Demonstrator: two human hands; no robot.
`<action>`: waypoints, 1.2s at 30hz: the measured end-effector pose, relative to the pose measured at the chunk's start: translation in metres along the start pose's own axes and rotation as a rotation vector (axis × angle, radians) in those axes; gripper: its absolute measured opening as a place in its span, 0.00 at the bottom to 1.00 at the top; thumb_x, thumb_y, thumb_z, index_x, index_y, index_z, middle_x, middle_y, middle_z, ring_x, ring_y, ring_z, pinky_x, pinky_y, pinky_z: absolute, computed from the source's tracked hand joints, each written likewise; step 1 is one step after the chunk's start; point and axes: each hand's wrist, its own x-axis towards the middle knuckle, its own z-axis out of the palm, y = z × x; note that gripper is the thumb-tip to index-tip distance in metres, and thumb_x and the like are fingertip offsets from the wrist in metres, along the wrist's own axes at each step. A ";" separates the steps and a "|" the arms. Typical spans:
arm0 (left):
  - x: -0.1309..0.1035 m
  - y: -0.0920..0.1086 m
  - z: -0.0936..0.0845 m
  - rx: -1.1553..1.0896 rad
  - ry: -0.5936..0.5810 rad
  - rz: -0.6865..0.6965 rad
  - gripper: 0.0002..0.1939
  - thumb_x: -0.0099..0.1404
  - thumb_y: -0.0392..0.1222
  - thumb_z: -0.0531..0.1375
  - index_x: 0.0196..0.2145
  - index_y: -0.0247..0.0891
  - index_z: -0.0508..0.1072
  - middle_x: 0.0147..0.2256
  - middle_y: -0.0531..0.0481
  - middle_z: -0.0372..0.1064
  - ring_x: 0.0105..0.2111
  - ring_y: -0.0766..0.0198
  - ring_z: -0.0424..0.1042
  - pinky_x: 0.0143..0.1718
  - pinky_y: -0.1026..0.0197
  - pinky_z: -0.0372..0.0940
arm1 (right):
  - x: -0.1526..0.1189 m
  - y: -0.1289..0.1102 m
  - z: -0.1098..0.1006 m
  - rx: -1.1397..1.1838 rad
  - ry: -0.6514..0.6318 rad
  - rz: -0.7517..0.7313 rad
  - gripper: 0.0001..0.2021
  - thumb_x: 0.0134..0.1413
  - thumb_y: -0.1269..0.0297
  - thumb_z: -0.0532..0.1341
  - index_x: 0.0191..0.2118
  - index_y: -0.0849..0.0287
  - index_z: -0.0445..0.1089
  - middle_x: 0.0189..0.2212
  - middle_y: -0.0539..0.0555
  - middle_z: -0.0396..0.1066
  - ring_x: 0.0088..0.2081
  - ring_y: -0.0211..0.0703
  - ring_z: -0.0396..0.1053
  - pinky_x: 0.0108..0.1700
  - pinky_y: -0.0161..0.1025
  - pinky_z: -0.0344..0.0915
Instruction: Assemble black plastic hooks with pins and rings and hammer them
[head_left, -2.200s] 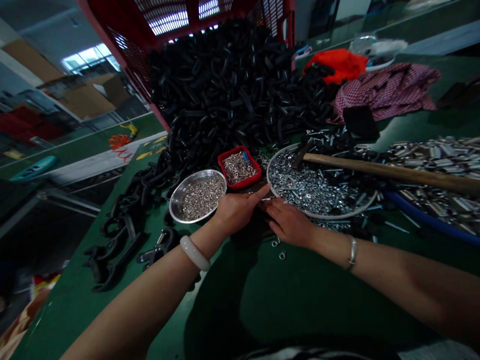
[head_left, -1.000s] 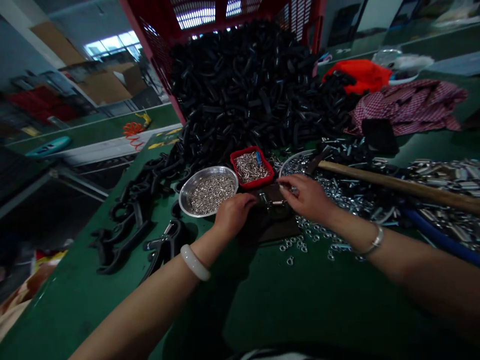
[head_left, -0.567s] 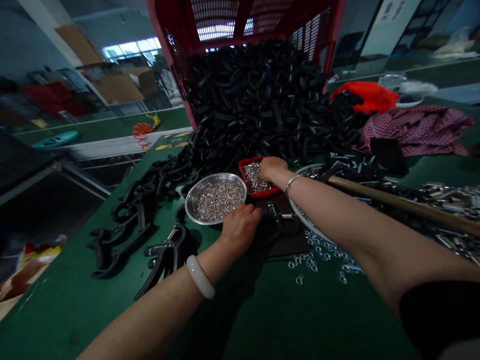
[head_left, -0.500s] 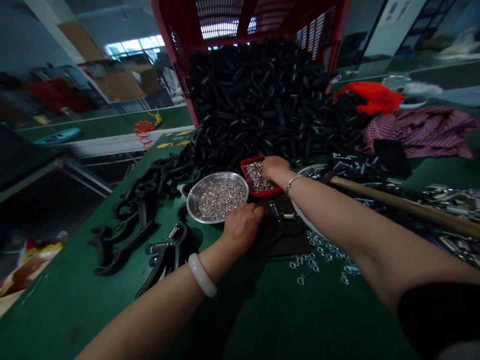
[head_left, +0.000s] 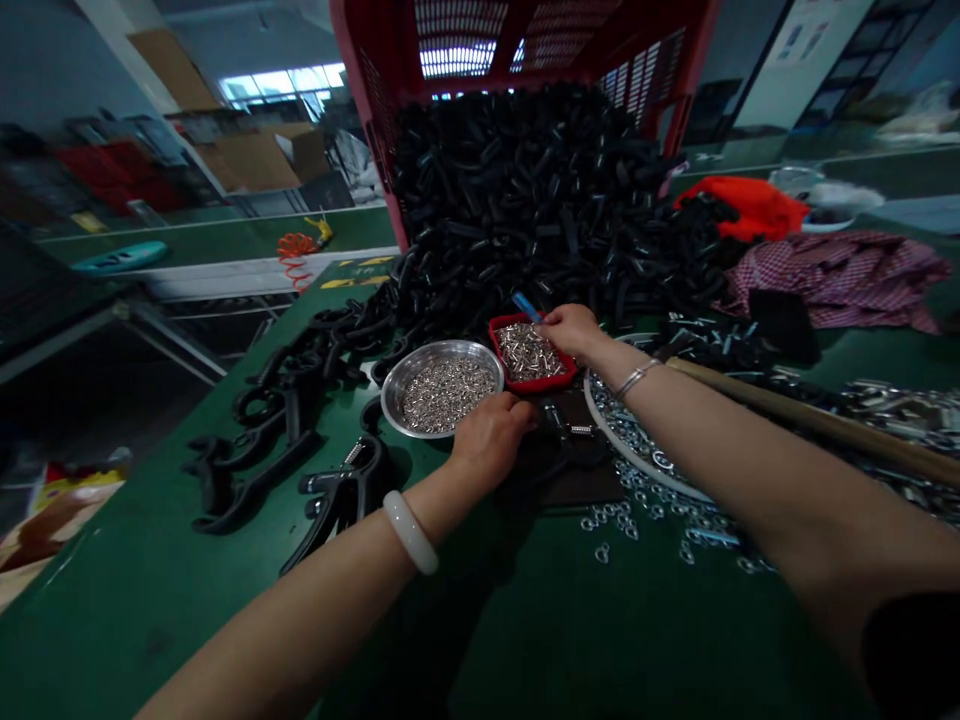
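Note:
My right hand [head_left: 574, 330] is closed on a small blue tool [head_left: 527, 306] at the right edge of a red tray [head_left: 574, 372] of small metal pins. My left hand [head_left: 491, 432] has its fingers bent together at the left of a dark board [head_left: 577, 490]; what they hold is hidden. On that board lies a black clamp part [head_left: 559, 455] with a spring. A steel bowl [head_left: 388, 400] of tiny metal pieces stands just behind my left hand. More black clamps [head_left: 349, 490] lie to the left.
A big red crate [head_left: 360, 110] spills black parts [head_left: 525, 200] across the back. At right are a round white-rimmed tray [head_left: 600, 410] of metal rings, a wooden stick [head_left: 795, 410] and a checked cloth [head_left: 832, 275]. Loose rings [head_left: 602, 552] lie nearer me.
My right hand has drawn back to the right from over the red tray's pins, and the blue tool now shows plainly. My left hand stays at the board. The view has shifted slightly.

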 end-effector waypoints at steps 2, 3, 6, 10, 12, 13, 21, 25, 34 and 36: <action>0.002 0.001 0.003 0.027 0.010 0.006 0.10 0.64 0.44 0.52 0.35 0.40 0.70 0.33 0.49 0.69 0.36 0.60 0.66 0.32 0.62 0.60 | -0.025 0.004 -0.011 0.121 0.023 -0.046 0.12 0.49 0.60 0.58 0.34 0.64 0.71 0.29 0.56 0.73 0.31 0.42 0.71 0.33 0.37 0.66; 0.002 0.002 0.005 0.036 0.008 0.007 0.10 0.64 0.44 0.51 0.34 0.40 0.70 0.32 0.49 0.69 0.36 0.59 0.66 0.32 0.62 0.60 | -0.040 0.006 -0.016 0.217 0.006 -0.076 0.13 0.50 0.57 0.57 0.33 0.63 0.70 0.27 0.54 0.73 0.28 0.41 0.71 0.31 0.37 0.66; 0.004 0.005 0.008 0.042 -0.032 -0.008 0.10 0.65 0.44 0.51 0.35 0.39 0.70 0.30 0.48 0.70 0.33 0.61 0.68 0.31 0.62 0.60 | -0.088 0.016 -0.023 0.479 -0.131 -0.081 0.13 0.49 0.55 0.58 0.31 0.61 0.66 0.22 0.52 0.70 0.23 0.40 0.70 0.25 0.37 0.68; 0.004 0.007 0.007 0.025 -0.072 -0.019 0.10 0.65 0.44 0.51 0.35 0.38 0.69 0.31 0.48 0.70 0.32 0.61 0.69 0.30 0.63 0.60 | -0.131 0.033 -0.018 0.590 -0.103 -0.055 0.14 0.46 0.56 0.61 0.34 0.61 0.63 0.27 0.53 0.71 0.27 0.41 0.72 0.29 0.39 0.71; 0.004 0.008 0.005 0.024 -0.071 -0.023 0.09 0.64 0.44 0.52 0.35 0.38 0.69 0.31 0.47 0.70 0.33 0.61 0.69 0.30 0.63 0.60 | -0.137 0.039 -0.014 0.621 -0.046 -0.047 0.16 0.45 0.58 0.62 0.38 0.60 0.62 0.28 0.52 0.70 0.27 0.41 0.73 0.31 0.40 0.72; 0.004 0.008 0.005 0.026 -0.071 -0.026 0.09 0.64 0.44 0.51 0.35 0.38 0.69 0.31 0.47 0.70 0.33 0.61 0.69 0.30 0.62 0.60 | -0.138 0.041 -0.013 0.636 -0.026 -0.044 0.17 0.45 0.58 0.62 0.39 0.60 0.61 0.28 0.51 0.70 0.27 0.41 0.72 0.31 0.41 0.72; 0.003 0.008 0.007 0.053 -0.058 -0.041 0.09 0.64 0.45 0.52 0.34 0.39 0.68 0.31 0.48 0.70 0.33 0.60 0.69 0.29 0.62 0.60 | -0.140 0.039 -0.013 0.390 0.092 -0.189 0.13 0.47 0.61 0.59 0.39 0.59 0.61 0.30 0.54 0.70 0.31 0.43 0.71 0.34 0.43 0.69; 0.002 0.009 0.009 0.049 -0.041 -0.040 0.09 0.64 0.44 0.52 0.34 0.39 0.68 0.32 0.48 0.71 0.33 0.59 0.69 0.29 0.61 0.60 | -0.141 0.028 -0.018 0.104 0.058 -0.293 0.09 0.50 0.63 0.56 0.38 0.59 0.61 0.29 0.54 0.70 0.29 0.44 0.70 0.33 0.42 0.66; 0.000 0.009 0.013 -0.020 -0.052 -0.055 0.09 0.66 0.43 0.49 0.37 0.38 0.66 0.33 0.47 0.69 0.36 0.59 0.67 0.32 0.61 0.60 | -0.136 0.009 -0.021 -0.231 -0.030 -0.435 0.11 0.50 0.67 0.51 0.40 0.65 0.62 0.32 0.61 0.70 0.31 0.45 0.69 0.33 0.39 0.62; 0.000 0.009 0.014 -0.017 -0.035 -0.046 0.09 0.66 0.43 0.49 0.37 0.38 0.66 0.33 0.48 0.69 0.36 0.59 0.67 0.32 0.61 0.59 | -0.132 0.006 -0.024 -0.290 -0.093 -0.486 0.13 0.50 0.68 0.50 0.41 0.66 0.62 0.34 0.62 0.70 0.32 0.46 0.69 0.34 0.40 0.62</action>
